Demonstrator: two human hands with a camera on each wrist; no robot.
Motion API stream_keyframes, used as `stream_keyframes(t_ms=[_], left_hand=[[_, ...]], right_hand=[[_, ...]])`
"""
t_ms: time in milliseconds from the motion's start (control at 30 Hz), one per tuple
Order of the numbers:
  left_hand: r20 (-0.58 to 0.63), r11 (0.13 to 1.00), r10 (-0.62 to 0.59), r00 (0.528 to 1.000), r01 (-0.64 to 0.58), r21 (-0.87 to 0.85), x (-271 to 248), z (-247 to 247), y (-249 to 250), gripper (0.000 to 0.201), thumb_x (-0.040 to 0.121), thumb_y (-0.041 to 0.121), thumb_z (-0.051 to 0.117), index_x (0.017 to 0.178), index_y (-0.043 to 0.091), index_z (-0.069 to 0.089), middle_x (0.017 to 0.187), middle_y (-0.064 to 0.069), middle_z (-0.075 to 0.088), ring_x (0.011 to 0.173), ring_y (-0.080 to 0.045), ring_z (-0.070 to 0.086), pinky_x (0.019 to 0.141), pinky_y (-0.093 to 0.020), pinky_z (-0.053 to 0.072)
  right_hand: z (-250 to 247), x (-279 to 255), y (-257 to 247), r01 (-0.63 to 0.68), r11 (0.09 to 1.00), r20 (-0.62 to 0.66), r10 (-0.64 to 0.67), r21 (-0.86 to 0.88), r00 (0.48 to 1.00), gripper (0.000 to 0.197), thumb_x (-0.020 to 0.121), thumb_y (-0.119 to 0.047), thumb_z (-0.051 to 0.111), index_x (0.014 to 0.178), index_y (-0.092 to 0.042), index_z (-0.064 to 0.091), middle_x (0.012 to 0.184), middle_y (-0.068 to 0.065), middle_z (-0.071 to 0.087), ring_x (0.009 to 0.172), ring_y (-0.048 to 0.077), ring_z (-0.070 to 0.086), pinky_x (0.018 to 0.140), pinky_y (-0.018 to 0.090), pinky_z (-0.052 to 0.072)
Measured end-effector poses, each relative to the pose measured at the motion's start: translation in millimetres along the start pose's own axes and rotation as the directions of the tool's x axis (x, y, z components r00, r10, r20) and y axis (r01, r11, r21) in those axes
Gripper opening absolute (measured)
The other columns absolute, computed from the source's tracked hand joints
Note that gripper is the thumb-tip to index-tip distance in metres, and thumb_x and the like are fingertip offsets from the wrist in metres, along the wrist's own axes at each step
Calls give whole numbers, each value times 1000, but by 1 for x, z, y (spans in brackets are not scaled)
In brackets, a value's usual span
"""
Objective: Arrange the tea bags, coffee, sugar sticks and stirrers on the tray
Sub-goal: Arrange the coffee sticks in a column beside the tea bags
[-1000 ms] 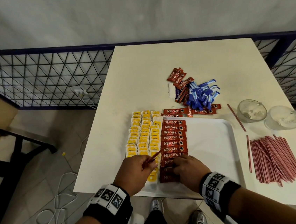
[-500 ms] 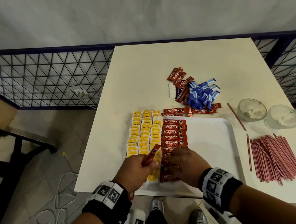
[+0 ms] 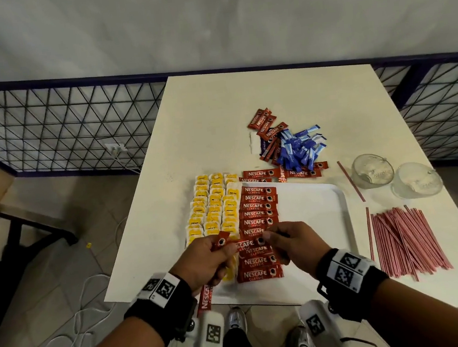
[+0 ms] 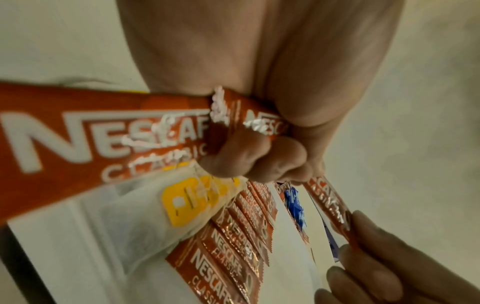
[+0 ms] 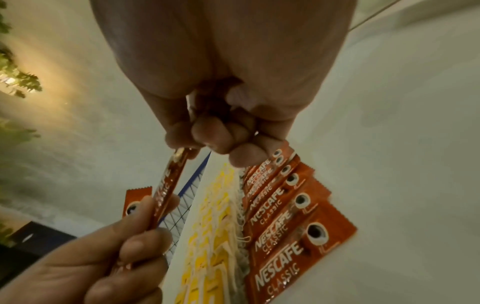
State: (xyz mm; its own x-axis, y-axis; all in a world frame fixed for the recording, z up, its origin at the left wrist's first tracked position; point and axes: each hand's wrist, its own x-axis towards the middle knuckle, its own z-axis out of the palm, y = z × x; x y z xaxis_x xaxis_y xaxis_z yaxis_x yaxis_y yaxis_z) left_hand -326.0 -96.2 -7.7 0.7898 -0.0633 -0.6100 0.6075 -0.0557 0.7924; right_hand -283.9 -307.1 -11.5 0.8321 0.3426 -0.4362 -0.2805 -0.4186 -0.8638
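Above the near edge of the white tray (image 3: 326,219), my left hand (image 3: 227,247) grips a small bundle of red coffee sachets (image 4: 103,131). One of them hangs down past the table edge. My right hand (image 3: 267,235) pinches the far end of one sachet (image 5: 166,189) that spans between both hands. A column of coffee sachets (image 3: 260,212) lies on the tray, with yellow tea bags (image 3: 215,211) in columns to its left. Loose coffee sachets (image 3: 267,128) and blue sugar sticks (image 3: 298,149) are heaped beyond the tray. Red stirrers (image 3: 407,242) lie to its right.
Two glass bowls (image 3: 373,169) (image 3: 416,179) stand at the table's right, beyond the stirrers. A single stirrer (image 3: 350,180) lies beside them. The tray's right half is bare white. A wire fence (image 3: 62,128) runs behind the table, and a white cable (image 3: 76,316) trails on the floor.
My right hand has lifted off the column of sachets on the tray and now pinches a sachet held by my left hand. My left hand has risen slightly.
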Motion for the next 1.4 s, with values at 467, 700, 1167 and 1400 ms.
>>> stream_keyframes(t_ms=[467,700,1167,1400], left_hand=[[-53,878,30,998,-1,478,-3,6,-19,16,97,31,52,99,18,61,73,-2,71,42,-14,46,42,-23,38],[-58,859,53,997,-16,512,-5,4,-20,17,96,33,52,103,20,63,75,0,72,42,-9,46,43,-20,39],[390,-66,48,919,-387,920,11,48,-65,31,98,24,40,125,19,54,126,-8,52,101,-38,61,79,-47,53],[362,-81,32,932,-358,930,12,50,-54,33,99,17,36,129,11,49,127,-12,47,99,-38,59,78,-45,51]], right_hand=[[-10,-13,52,-145,839,179,275,-525,945,19,91,-31,58,75,-23,63,62,-11,61,52,0,50,59,17,43],[6,-9,45,-176,779,102,293,-602,951,32,87,-42,60,60,-24,62,60,-10,63,60,5,58,56,15,41],[6,-5,46,264,526,248,-103,-808,963,39,92,-27,47,130,-34,54,133,-8,49,116,20,46,98,29,42],[10,-3,51,284,476,262,-114,-832,958,39,92,-26,43,128,-31,56,134,-7,50,112,23,48,95,31,43]])
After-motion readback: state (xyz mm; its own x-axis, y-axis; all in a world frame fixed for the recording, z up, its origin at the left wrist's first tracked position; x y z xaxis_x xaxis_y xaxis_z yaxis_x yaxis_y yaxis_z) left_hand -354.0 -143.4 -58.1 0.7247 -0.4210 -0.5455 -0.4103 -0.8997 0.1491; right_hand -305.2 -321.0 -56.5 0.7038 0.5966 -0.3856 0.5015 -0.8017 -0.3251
